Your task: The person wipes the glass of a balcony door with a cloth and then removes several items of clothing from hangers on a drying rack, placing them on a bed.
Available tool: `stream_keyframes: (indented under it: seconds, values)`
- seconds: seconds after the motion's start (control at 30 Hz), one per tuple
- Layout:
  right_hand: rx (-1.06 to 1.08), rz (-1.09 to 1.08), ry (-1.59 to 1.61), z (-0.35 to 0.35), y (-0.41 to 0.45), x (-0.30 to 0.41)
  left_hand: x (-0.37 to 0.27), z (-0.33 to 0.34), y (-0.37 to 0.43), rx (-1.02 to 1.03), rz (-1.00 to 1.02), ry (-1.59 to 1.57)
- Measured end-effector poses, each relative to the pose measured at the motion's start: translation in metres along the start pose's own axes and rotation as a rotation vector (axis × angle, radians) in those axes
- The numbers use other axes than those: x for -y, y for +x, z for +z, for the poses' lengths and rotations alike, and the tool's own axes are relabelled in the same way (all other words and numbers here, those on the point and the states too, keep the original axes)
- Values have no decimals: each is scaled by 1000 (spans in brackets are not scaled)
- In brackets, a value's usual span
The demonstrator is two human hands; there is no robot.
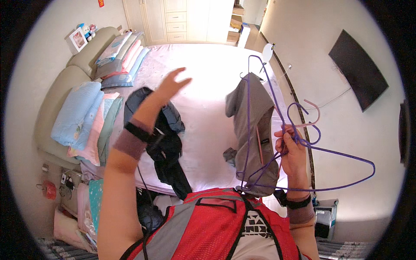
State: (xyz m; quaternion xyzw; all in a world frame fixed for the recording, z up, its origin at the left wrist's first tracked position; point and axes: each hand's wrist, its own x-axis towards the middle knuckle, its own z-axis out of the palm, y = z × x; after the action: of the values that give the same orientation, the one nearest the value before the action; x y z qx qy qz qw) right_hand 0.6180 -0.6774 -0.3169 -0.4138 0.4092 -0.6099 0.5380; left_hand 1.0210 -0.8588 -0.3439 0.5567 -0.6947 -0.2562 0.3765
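Observation:
My right hand [291, 148] grips several clothes hangers near their hooks. Purple hangers [341, 151] spread out to both sides of it, and one pink hook [313, 112] sticks up above the fingers. A grey garment [252, 107] hangs beside that hand, a pink hanger bar showing in its opening. With fingers apart and nothing held, my left hand [172, 83] hovers over the bed [204, 120]. Below and left of it, dark clothing [169, 146] lies in a loose heap on the pale pink sheet.
Folded quilts and pillows [78, 113] are stacked against the padded headboard [48, 123] at left. Light wardrobes [195, 19] stand beyond the bed. A television [359, 70] is mounted on the right wall. Near the bed's far right corner is a round white object [267, 53].

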Motion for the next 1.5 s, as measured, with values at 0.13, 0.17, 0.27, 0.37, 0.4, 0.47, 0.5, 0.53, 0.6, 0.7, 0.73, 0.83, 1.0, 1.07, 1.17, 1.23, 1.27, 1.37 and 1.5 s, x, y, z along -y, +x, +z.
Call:
stream_keyframes:
  seconds: [0.13, 0.17, 0.27, 0.37, 0.4, 0.47, 0.5, 0.53, 0.6, 0.7, 0.73, 0.83, 1.0, 1.07, 1.17, 1.23, 1.27, 1.37, 1.5]
  values:
    - [43, 11, 16, 18, -6, 14, -35, 87, -29, -24, 361, 42]
    - [36, 2, 11, 17, -6, 16, -58, 105, -37, -40, 383, 30]
    - [64, 22, 46, 20, -10, 13, -109, 135, -59, -96, 457, -92]
    - [129, 44, -4, 22, -10, 10, -127, 144, -60, -300, 534, 51]
    - [143, 48, -8, 23, -11, 11, -125, 141, -55, -276, 526, 50]
    - [102, 36, -88, 22, -14, 13, -121, 136, -49, -375, 506, 82]
    - [107, 36, -88, 18, -17, 12, -116, 131, -47, -380, 504, 84]
    - [112, 53, -95, 12, -18, 10, -110, 123, -44, -246, 433, -34]
    - [153, 88, -125, 7, -19, 9, -92, 118, -39, -238, 414, -29]
    - [201, 134, -107, -1, -23, 5, -66, 102, -28, -130, 231, -174]
    - [200, 134, -103, -1, -24, 4, -60, 95, -26, -128, 232, -171]
    - [289, 121, -69, 3, -25, 3, -52, 85, -28, 14, -122, -316]
    - [288, 67, -76, 6, -20, 5, -62, 86, -48, 89, -268, -774]
    - [316, 81, -86, 10, -20, 10, -75, 75, -50, 14, -229, -925]
    - [379, 121, -118, 17, -18, 14, -77, 44, -44, -52, -360, -1123]
    - [422, 147, -148, 20, -15, 16, -78, 38, -43, -87, -379, -1114]
    - [455, 154, -125, 20, -14, 15, -76, 36, -41, -49, -429, -1108]
    - [511, 179, -134, 26, -15, 11, -45, 40, -42, -34, -514, -1215]
    - [566, 205, -199, 21, -15, 8, -27, 44, -49, 52, -551, -1358]
